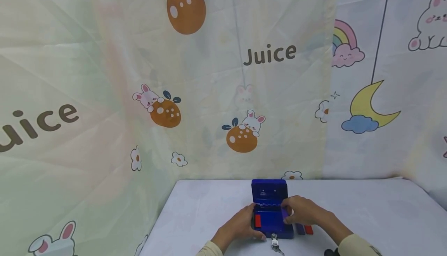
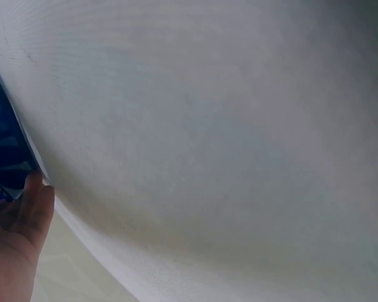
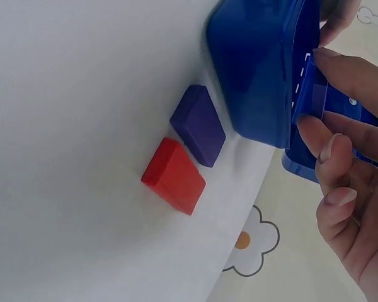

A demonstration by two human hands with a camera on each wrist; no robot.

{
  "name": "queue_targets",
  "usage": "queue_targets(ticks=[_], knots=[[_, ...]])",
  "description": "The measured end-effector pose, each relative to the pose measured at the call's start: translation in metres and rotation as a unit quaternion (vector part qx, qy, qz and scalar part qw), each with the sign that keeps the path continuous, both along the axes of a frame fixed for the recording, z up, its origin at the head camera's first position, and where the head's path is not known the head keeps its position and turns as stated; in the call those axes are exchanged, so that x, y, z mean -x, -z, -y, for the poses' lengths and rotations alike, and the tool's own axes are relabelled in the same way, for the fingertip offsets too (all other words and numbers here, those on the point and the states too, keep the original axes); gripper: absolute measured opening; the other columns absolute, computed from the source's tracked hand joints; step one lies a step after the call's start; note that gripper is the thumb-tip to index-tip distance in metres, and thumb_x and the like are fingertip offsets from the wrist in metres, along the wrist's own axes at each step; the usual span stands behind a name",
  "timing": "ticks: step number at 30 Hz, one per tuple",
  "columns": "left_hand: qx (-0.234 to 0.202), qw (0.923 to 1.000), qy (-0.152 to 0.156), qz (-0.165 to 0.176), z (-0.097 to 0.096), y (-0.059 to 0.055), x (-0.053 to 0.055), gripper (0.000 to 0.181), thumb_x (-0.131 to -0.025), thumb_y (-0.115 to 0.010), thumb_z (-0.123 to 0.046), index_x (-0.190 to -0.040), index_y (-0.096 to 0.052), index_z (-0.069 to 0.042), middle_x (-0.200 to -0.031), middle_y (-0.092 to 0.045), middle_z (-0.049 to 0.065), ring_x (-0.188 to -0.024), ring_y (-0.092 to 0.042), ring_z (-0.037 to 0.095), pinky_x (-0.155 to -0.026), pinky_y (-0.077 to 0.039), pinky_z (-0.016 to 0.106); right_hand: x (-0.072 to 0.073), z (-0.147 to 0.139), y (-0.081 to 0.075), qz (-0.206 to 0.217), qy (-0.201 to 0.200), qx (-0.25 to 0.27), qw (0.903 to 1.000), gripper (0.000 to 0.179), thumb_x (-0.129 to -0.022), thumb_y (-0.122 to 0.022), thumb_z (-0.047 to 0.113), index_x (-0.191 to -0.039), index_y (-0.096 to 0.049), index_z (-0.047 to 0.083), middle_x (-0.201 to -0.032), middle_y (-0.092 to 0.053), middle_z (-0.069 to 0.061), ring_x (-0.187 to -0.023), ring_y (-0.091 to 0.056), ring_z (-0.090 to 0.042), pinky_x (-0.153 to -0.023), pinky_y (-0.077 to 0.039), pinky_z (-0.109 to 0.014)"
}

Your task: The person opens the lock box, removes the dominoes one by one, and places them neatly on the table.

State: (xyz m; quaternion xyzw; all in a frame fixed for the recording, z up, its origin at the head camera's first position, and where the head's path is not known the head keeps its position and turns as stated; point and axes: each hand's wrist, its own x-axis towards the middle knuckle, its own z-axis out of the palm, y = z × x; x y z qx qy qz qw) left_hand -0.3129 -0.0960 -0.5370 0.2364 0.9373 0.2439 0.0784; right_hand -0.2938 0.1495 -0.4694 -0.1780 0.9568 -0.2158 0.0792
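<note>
A blue metal cash box (image 1: 272,230) stands on the table with its lid (image 1: 269,190) raised at the back. A red block (image 1: 257,221) lies inside at the left. My left hand (image 1: 241,224) holds the box's left side, its thumb near the front corner; the left wrist view shows only part of this hand (image 2: 22,233). With thumb and fingers, my right hand (image 3: 359,163) pinches a purple block (image 3: 319,97) at the box's right inner side. Fingers partly cover that block. Keys (image 1: 276,243) hang from the lock in front.
To the right of the box, a second purple block (image 3: 200,126) and a red block (image 3: 174,177) lie side by side on the white table (image 1: 366,217). A dark object (image 1: 331,252) shows partly by the right sleeve. Printed cloth (image 1: 209,73) hangs behind the table.
</note>
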Motion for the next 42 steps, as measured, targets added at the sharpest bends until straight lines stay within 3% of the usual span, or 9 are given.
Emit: queue_targets(ticks=[12, 23, 36, 42], knots=[[-0.003, 1.0000, -0.003, 0.007, 0.000, -0.003, -0.002, 0.107, -0.057, -0.081, -0.061, -0.144, -0.030, -0.027, -0.133, -0.050, -0.008, -0.117, -0.050, 0.007, -0.102, -0.043, 0.039, 0.000, -0.010, 0.000, 0.005, 0.007, 0.008, 0.9999, 0.043, -0.069, -0.083, 0.025, -0.105, -0.067, 0.008, -0.078, -0.058, 0.006, -0.073, -0.050, -0.014, -0.064, -0.047, -0.034], [0.012, 0.9998, -0.014, 0.003, -0.001, -0.005, -0.005, 0.110, -0.056, -0.081, -0.061, -0.145, -0.030, -0.022, -0.133, -0.051, -0.005, -0.117, -0.050, 0.009, -0.101, -0.043, 0.039, 0.005, -0.025, 0.009, -0.003, -0.004, 0.013, 0.9999, 0.043, -0.068, -0.084, 0.025, -0.103, -0.066, 0.008, -0.077, -0.057, 0.007, -0.073, -0.050, -0.013, -0.062, -0.045, -0.033], [0.007, 0.9997, -0.020, 0.015, -0.001, -0.005, -0.005, 0.111, -0.056, -0.081, -0.060, -0.146, -0.027, -0.025, -0.136, -0.049, -0.007, -0.119, -0.048, 0.009, -0.103, -0.041, 0.040, 0.005, -0.033, 0.012, 0.023, 0.021, -0.004, 0.9995, 0.037, -0.069, -0.083, 0.021, -0.100, -0.067, 0.009, -0.075, -0.057, 0.005, -0.073, -0.050, -0.015, -0.066, -0.046, -0.036], [0.011, 0.9998, -0.014, 0.002, 0.000, -0.002, -0.002, 0.111, -0.056, -0.080, -0.062, -0.146, -0.028, -0.024, -0.135, -0.049, -0.005, -0.119, -0.049, 0.009, -0.103, -0.042, 0.039, 0.006, -0.040, 0.018, 0.033, 0.027, -0.010, 0.9990, 0.037, -0.068, -0.083, 0.023, -0.100, -0.067, 0.011, -0.077, -0.058, 0.004, -0.073, -0.052, -0.014, -0.068, -0.049, -0.036]])
